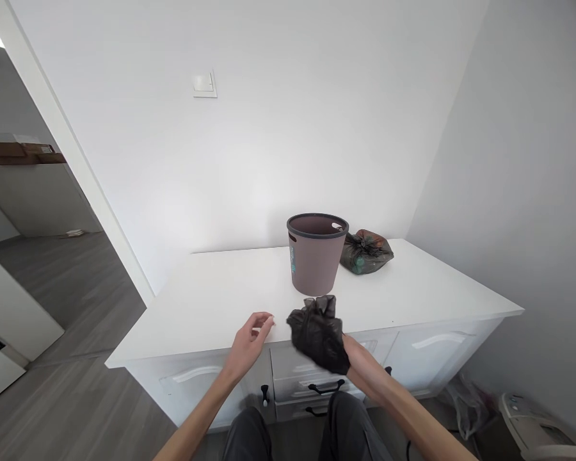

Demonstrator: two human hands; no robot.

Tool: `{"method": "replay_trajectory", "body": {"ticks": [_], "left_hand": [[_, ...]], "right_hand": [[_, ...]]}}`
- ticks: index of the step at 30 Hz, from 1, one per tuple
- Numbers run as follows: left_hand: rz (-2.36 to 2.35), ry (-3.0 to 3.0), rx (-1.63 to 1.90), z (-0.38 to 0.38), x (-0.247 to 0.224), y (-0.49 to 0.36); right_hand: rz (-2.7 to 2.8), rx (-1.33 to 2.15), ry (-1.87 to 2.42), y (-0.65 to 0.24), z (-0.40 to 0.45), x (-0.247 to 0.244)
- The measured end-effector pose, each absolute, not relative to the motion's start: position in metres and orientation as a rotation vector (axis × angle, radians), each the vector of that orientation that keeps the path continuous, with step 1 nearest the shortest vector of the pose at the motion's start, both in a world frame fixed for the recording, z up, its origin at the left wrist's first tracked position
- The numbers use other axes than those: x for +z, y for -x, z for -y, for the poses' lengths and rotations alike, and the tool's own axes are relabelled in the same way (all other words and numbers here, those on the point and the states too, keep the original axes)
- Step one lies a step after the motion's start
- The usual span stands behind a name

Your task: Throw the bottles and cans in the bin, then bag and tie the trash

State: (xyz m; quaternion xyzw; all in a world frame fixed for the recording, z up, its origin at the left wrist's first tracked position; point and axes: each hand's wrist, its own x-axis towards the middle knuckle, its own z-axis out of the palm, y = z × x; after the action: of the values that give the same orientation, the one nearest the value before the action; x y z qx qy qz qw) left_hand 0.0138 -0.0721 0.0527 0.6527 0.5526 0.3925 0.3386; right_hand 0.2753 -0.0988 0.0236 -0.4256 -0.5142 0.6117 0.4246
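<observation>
A black plastic bag [318,336] covers my right hand, hiding its fingers and palm; only the wrist and forearm show beyond it. To the left, my left hand [253,334] is raised at the front edge of the white countertop [235,288], thumb and fingertips brought together, with a tiny pale bit at the tips that I cannot make out. Behind the covered hand stands an upright mauve bin [315,262] with a dark rim and side handle holes. Beside it on the right lies a knotted dark bag [366,253] with things inside.
Under the countertop are white cabinet doors and drawers [317,371] with black handles. A light switch [204,84] is on the wall behind. On the floor at the lower right are a clear plastic bag [468,403] and a pale appliance [532,426]. A doorway opens on the left.
</observation>
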Motion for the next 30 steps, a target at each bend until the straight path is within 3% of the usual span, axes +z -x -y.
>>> {"method": "replay_trajectory", "body": {"ticks": [5,19,22,25,28,30], "left_hand": [[-1.261,-1.594,0.901,0.115,0.088,-0.019],[-1.373,-1.634,0.838,0.137,0.122,-0.022],[-1.377,-1.510,0.987,0.138,0.124,-0.022],[-1.392,-1.339,1.129,0.139,0.125,-0.019],[-1.346,-1.290,1.175,0.139,0.126,-0.018],[-1.317,-1.251,1.205,0.137,0.127,-0.019]], "right_hand": [[0.912,1.932,0.774,-0.249,0.124,0.029],[0.744,1.965,0.796,-0.250,0.123,0.060],[0.639,1.933,0.761,-0.263,0.110,0.059],[0.606,1.680,0.877,-0.272,0.105,0.057],[0.842,1.380,1.017,-0.266,0.115,0.065],[1.070,1.380,1.018,-0.256,0.124,0.075]]}}
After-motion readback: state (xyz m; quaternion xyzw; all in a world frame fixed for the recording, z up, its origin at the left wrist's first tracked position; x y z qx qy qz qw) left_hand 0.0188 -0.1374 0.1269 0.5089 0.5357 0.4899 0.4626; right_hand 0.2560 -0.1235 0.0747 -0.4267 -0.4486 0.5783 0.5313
